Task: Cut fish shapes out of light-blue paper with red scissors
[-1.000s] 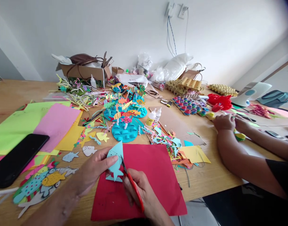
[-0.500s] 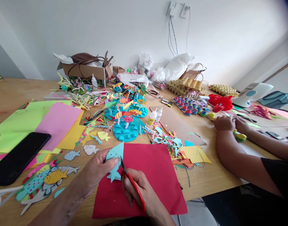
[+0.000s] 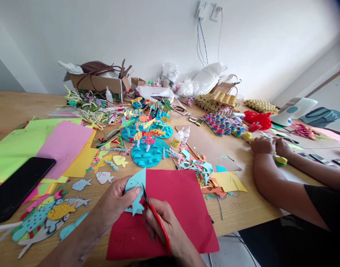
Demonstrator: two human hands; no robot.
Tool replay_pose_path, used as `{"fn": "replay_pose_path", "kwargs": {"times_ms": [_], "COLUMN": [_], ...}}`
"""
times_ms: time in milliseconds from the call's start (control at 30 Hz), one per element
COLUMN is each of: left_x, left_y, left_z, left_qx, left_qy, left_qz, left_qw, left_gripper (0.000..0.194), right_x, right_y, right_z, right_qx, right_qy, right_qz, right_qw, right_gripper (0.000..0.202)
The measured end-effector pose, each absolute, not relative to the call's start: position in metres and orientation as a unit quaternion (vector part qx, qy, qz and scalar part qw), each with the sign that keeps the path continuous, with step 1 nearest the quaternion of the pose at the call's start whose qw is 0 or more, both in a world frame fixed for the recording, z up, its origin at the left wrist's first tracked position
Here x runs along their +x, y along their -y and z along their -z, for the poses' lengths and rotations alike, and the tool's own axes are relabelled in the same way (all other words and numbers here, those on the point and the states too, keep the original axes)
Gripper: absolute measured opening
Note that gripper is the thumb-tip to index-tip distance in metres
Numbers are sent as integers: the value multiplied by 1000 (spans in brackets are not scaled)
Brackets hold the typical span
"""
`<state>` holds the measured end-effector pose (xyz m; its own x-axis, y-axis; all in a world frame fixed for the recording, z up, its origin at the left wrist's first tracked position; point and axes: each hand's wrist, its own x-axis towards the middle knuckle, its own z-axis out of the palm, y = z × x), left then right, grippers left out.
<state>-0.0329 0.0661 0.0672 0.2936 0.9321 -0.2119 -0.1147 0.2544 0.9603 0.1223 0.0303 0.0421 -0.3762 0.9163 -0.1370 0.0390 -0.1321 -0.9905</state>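
Observation:
Between thumb and fingers, my left hand (image 3: pixel 120 196) pinches a light blue paper fish (image 3: pixel 137 181), whose tail points down and whose upper edge still carries a corner of paper. My right hand (image 3: pixel 163 222) is closed around red-handled scissors (image 3: pixel 160 222). Their dark blades reach the right edge of the fish; how far they are apart is hard to see. Both hands are above a red sheet (image 3: pixel 172 204) at the table's near edge. Left of my forearm lie cut-out fish, among them a yellow spotted fish (image 3: pixel 60 211) and a blue dotted fish (image 3: pixel 38 218).
A black phone (image 3: pixel 22 185) rests on coloured sheets (image 3: pixel 66 144) at left. Behind the red sheet stand blue fish models (image 3: pixel 146 155) and glue bottles (image 3: pixel 177 138). Paper scraps (image 3: pixel 197 165) lie to the right. Another person's hands (image 3: pixel 263 145) work farther right, near painted egg cartons (image 3: pixel 220 124).
The view has shifted slightly, so the table's contents sit a little farther left. My hands, the fish and the scissors hold nearly the same pose.

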Motion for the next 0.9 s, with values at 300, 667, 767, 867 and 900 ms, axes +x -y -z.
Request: {"fn": "replay_pose_path", "kwargs": {"times_ms": [300, 667, 767, 867, 900], "left_x": [-41, -43, -46, -50, -51], "left_y": [-71, -72, -74, -76, -76], "left_z": [-67, -80, -80, -79, -79], "left_qx": [482, 486, 486, 482, 480], "left_qy": [-435, -448, -441, -415, -407], "left_qz": [-357, -332, -318, -308, -306], "left_qw": [672, 673, 684, 708, 714], "left_gripper": [20, 19, 20, 21, 21], "right_x": [125, 126, 126, 126, 126], "right_y": [-29, -28, -28, -29, -29], "right_z": [-37, -39, -41, -43, -44], "right_qx": [-420, -425, -425, -420, -420], "right_qy": [573, 563, 567, 574, 577], "right_qz": [-612, -624, -621, -619, -615], "right_qw": [348, 336, 334, 335, 335], "right_gripper": [50, 45, 46, 49, 49]}}
